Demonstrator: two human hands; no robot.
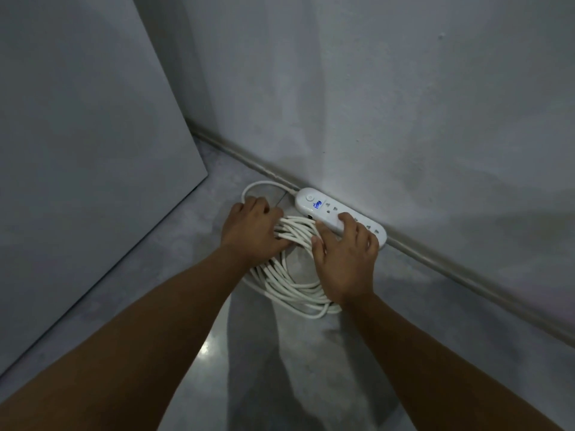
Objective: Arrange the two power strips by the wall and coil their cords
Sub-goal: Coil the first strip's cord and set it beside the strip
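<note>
Count first: one white power strip [329,213] is in view, no second one showing. With it is one white cord [292,281], wound into a single bundle of many loops, and two bare hands reach down to them.

The power strip lies flat on the grey floor [174,306], its long back edge against the skirting [451,272] at the foot of the wall [404,104]. It carries one round button [309,198] near its left end, one blue mark [318,206] beside that, and a row of sockets partly covered by fingers. The cord leaves the strip's left end, sweeps out in one wide arc to the left, and joins the coil lying on the floor just in front of the strip.

The left hand [252,231] sits on the coil's left side, knuckles up, fingers curled down over the strands and thumb laid across them, gripping the bundle. The right hand [345,256] is palm down with fingers spread apart and fairly straight: the forefinger and its neighbours press on the strip's top, while the thumb rests on the coil's right side. Both forearms stretch forward from the lower corners.

One large grey panel [77,150] stands at the left, meeting the floor.
</note>
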